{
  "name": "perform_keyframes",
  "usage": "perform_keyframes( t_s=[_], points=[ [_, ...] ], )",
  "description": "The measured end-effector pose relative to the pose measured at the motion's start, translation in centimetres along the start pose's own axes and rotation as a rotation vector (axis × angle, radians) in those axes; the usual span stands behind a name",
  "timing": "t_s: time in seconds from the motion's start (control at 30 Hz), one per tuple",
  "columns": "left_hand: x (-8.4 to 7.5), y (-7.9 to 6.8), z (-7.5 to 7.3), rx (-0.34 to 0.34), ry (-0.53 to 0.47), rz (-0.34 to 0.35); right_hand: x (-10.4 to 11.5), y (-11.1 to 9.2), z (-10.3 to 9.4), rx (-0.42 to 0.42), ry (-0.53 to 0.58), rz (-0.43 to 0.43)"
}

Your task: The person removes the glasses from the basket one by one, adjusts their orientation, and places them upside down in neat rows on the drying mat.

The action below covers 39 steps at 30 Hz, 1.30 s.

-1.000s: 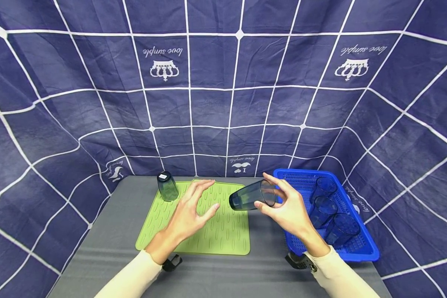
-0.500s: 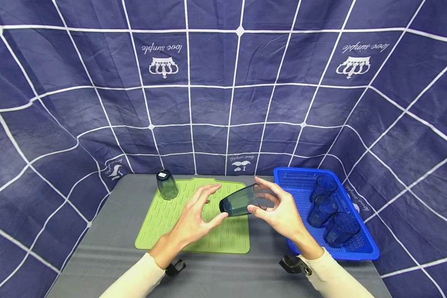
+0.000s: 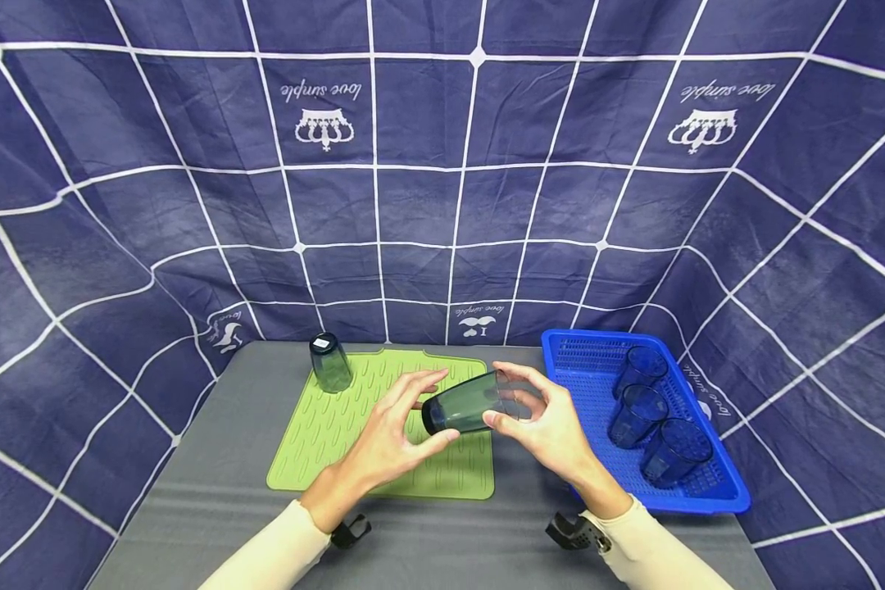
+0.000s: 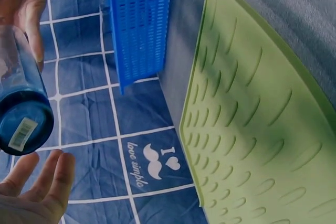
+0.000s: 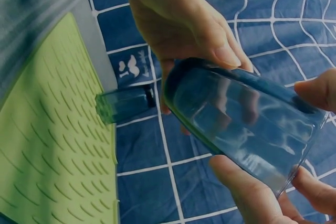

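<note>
A dark blue-green drinking glass (image 3: 460, 406) is held tilted above the mat, its labelled base toward the left. My right hand (image 3: 549, 422) grips it near the rim, thumb in front and fingers behind. My left hand (image 3: 394, 426) is curved round the base end, its thumb at the near side; in the right wrist view the left thumb (image 5: 226, 55) lies right at the glass wall. The left wrist view shows the left fingertips (image 4: 58, 166) just below the base. A second glass (image 3: 331, 365) stands upside down on the green ridged mat (image 3: 302, 451).
At the right, a blue plastic basket (image 3: 730, 500) contains several blue-looking glasses, among them a front one (image 3: 674, 455). A grey cloth (image 3: 214, 459) covers the table. Dark blue checked fabric (image 3: 428, 205) hangs behind and along both sides.
My right hand has brought the glass leftward, away from the basket and over the mat. My left hand has shifted slightly right, and its thumb and fingers now surround the base.
</note>
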State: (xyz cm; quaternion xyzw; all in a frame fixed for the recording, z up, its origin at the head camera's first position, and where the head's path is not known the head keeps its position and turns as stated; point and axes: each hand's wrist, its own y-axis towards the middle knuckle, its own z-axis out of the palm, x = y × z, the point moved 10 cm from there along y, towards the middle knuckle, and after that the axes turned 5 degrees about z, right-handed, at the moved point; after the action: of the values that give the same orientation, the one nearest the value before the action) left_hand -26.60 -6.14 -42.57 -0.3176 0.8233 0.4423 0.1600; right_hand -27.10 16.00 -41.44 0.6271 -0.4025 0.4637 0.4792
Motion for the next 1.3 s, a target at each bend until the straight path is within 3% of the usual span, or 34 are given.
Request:
perform_keyframes(
  t_s=[0.53, 0.93, 1.1, 1.3],
  points=[
    [0.4, -0.3, 0.4, -0.009, -0.042, -0.073, -0.8, 0.0, 0.4, -0.023, 0.087, -0.013],
    [0.2, -0.3, 0.5, -0.041, -0.166, -0.087, -2.3, -0.2, 0.7, -0.032, 0.246, 0.102],
    [0.1, -0.3, 0.5, -0.068, -0.235, -0.095, -2.5, -0.2, 1.0, -0.026, 0.288, 0.097],
    [-0.1, -0.3, 0.4, -0.106, -0.229, -0.097, -2.7, -0.3, 1.2, -0.016, 0.324, 0.095]
  ],
)
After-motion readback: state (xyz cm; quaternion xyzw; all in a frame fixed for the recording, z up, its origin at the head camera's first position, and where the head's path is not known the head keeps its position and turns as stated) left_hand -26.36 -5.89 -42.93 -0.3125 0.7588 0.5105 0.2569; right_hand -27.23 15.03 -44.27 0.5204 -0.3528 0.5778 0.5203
